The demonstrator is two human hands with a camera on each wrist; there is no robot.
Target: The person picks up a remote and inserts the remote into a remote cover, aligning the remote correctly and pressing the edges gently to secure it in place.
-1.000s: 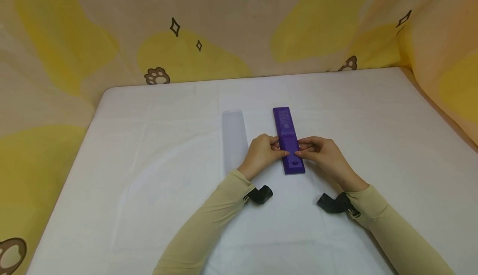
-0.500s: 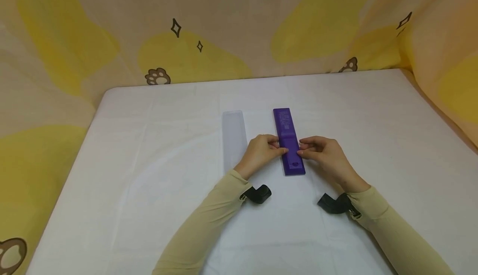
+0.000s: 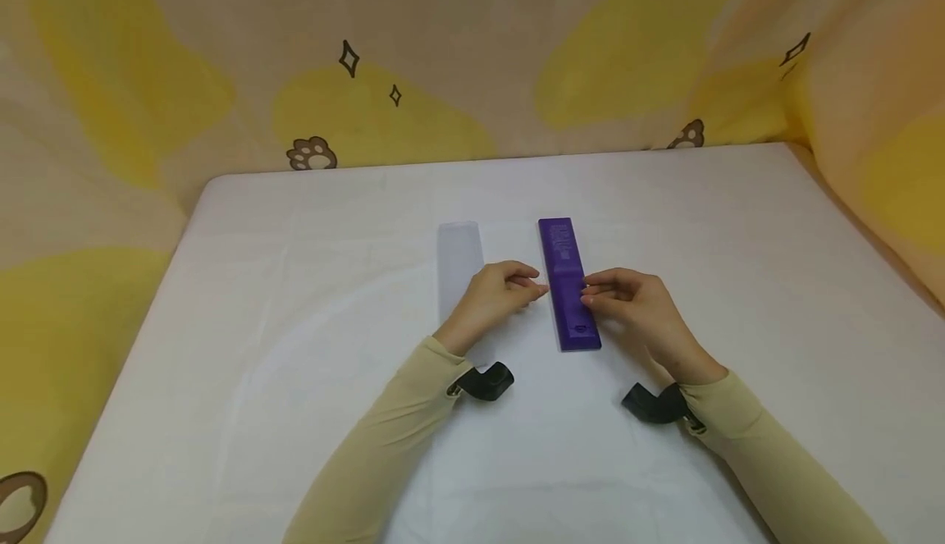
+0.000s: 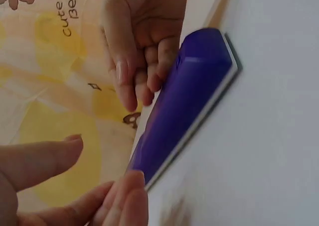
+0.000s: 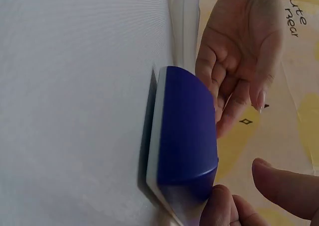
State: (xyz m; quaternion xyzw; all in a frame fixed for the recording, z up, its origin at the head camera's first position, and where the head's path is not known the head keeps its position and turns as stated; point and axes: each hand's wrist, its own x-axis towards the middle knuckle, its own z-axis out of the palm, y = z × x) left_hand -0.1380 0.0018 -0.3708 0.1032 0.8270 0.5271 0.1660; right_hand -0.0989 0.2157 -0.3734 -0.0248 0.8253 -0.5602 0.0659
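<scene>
At the left edge and along the back hangs a yellow-and-peach patterned fabric curtain point(image 3: 406, 2), printed with brown paw marks and small black diamonds. Before it lies a white-covered tabletop point(image 3: 221, 322) with rounded far corners. Reaching in from the lower edge, a beige knit left sleeve point(image 3: 376, 429) ends at a black curved wrist camera point(image 3: 487, 381). A translucent, narrow rectangular plastic tray point(image 3: 459, 261) lies near the middle, its near part hidden by the left hand point(image 3: 490, 294). That hand is loosely bent and holds nothing, its thumb and fingers apart, just beside the long purple plastic remote control point(image 3: 566, 273). The remote lies flat on the tabletop between the hands, purple back upward with printed lines toward its far end and a pale layer beneath. To its right, the right hand point(image 3: 631, 298) has its thumb spread from its fingers, fingertips at the remote's right edge; whether they touch it, I cannot tell. A second black wrist camera point(image 3: 653, 403) and a beige right sleeve point(image 3: 775, 454) follow.
</scene>
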